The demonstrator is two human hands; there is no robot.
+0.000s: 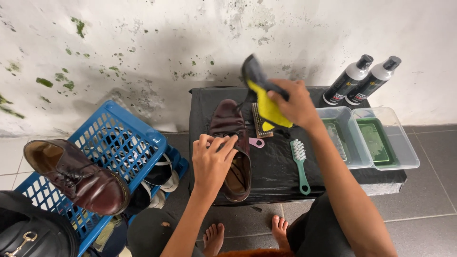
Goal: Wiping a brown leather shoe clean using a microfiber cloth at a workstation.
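L hand (213, 161) pressed flat, R hand (294, 102) raised, gripping.

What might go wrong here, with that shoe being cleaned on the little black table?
The dark red shoe lies near the front edge of the black-covered table, steadied only by the left hand; a push might slide it off. The right hand swings a yellow and black cloth near two leaning bottles, and might knock them into the clear tubs.

One head-worn view looks steeply down from close above the black-covered table (285, 166). It faces the stained wall (143, 43) behind that table
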